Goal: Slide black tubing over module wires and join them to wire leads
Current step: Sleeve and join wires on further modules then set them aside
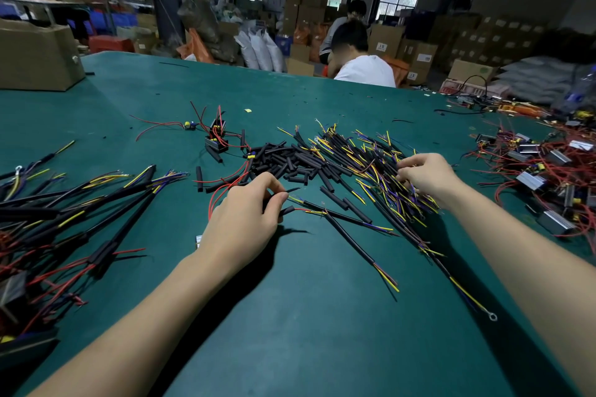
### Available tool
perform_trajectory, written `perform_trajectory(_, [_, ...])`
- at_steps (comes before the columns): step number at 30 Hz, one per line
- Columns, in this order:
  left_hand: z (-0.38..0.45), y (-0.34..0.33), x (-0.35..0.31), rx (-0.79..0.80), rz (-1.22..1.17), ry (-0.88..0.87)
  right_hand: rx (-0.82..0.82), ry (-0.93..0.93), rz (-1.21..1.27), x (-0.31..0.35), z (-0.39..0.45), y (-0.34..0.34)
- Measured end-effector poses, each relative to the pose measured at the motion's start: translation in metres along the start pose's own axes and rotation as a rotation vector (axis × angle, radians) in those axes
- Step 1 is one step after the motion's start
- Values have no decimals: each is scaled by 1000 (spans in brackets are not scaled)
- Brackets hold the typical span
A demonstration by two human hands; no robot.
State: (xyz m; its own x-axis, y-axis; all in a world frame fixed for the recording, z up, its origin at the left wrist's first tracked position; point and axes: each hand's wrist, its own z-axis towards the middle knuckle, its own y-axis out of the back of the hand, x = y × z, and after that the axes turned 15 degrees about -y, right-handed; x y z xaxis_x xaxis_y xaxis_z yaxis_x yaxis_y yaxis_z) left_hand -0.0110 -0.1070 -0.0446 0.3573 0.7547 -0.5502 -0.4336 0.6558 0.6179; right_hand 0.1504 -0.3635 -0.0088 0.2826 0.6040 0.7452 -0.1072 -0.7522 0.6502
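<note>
My left hand hovers over the green table and pinches short pieces of black tubing with thin red module wires running through them. A heap of cut black tubing lies just beyond it. My right hand reaches into the pile of black wire leads with yellow and blue ends, fingers curled among them; what it grips is hidden. Loose leads lie between my hands.
Joined cable assemblies cover the left side. Modules with red wires are heaped at the right. A few small modules sit at the centre back. A cardboard box stands far left. A person sits beyond the table.
</note>
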Motion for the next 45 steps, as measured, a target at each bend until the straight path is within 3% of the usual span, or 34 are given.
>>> perform_trajectory(3, [0,0,0,2,6,4,-159,104,-135,3,-2,-2])
perform_trajectory(9, [0,0,0,9,11,2,-107,65,-400,10,-8,-17])
perform_trajectory(16, [1,-1,0,13,14,-7,-254,30,-351,16,-12,-20])
perform_trajectory(20, [1,-1,1,10,18,-11,-185,101,-373,16,-9,-25])
perform_trajectory(24, [1,0,0,12,20,-18,-289,58,-420,19,-6,-35])
perform_trajectory(28, [0,0,1,10,35,-20,-401,20,-246,25,-6,-39])
perform_trajectory(32, [1,-1,3,-4,-9,4,-461,-6,201,32,-14,-30])
perform_trajectory(34, [2,-1,2,-28,-42,16,-361,-1,369,32,-25,-29])
perform_trajectory(36, [4,1,1,-90,-104,34,-151,39,427,29,-42,-33])
perform_trajectory(41, [11,13,4,-216,-361,165,198,220,350,8,-87,-39])
perform_trajectory(45, [14,20,4,-248,-673,214,290,337,199,-4,-105,-35])
